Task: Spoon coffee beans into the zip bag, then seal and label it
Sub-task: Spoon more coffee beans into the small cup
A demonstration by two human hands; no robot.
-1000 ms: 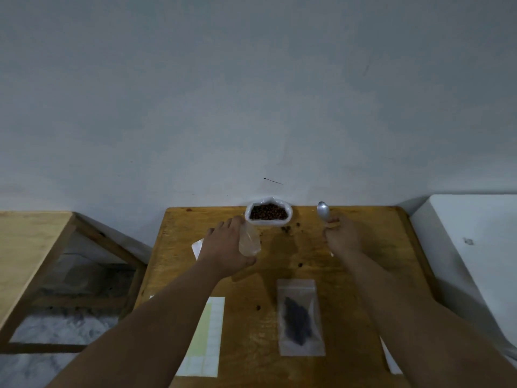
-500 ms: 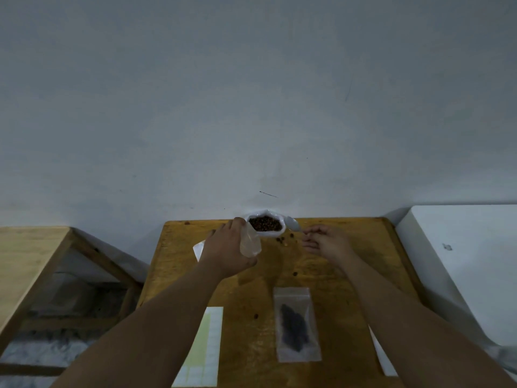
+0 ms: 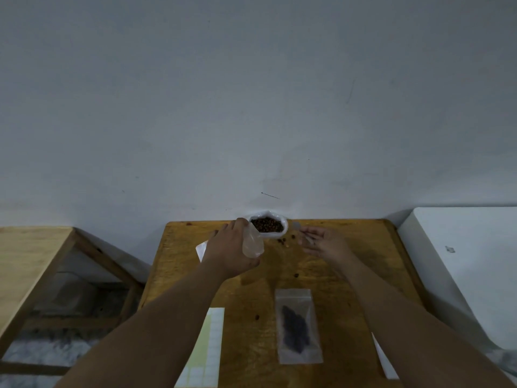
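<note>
At the far edge of the wooden table (image 3: 349,275) stands a white bag of coffee beans (image 3: 268,226), open at the top. My left hand (image 3: 230,252) grips a small clear zip bag (image 3: 252,242) upright, just left of the bean bag. My right hand (image 3: 326,243) pinches a metal spoon (image 3: 300,230) by its handle, the bowl lying next to the bean bag's right rim. A second zip bag with dark beans inside (image 3: 297,326) lies flat near the table's front.
Loose beans (image 3: 284,241) are scattered on the table by the bean bag. A sheet of labels (image 3: 205,348) lies front left, and white paper (image 3: 384,359) front right. A white surface (image 3: 470,261) stands to the right, a wooden bench (image 3: 28,253) to the left.
My right hand has brought the spoon leftward from the right of the table to the bean bag's right rim. My left hand kept the zip bag where it was.
</note>
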